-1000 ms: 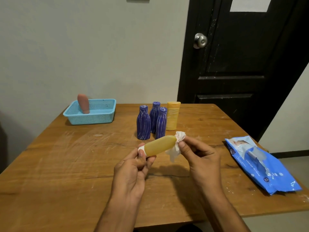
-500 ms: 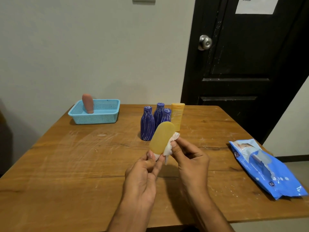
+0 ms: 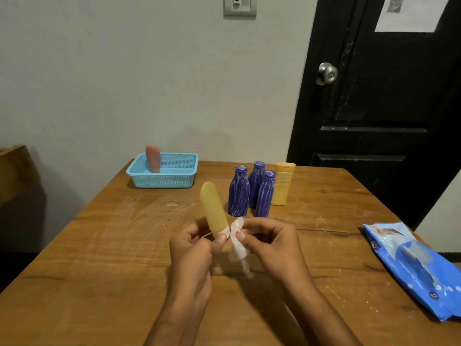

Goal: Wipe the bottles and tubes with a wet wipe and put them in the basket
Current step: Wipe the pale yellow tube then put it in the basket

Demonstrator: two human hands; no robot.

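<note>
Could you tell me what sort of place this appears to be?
Probably a room in a home: a worn wooden table against a plain wall, a black panelled door with a round knob, and a wall switch.

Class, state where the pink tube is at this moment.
The pink tube stands upright inside the blue basket, at its left end, on the table's far-left corner near the wall.

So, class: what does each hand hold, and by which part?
Left hand grips the yellow tube by its lower cap end; right hand pinches the wet wipe near its top.
</note>
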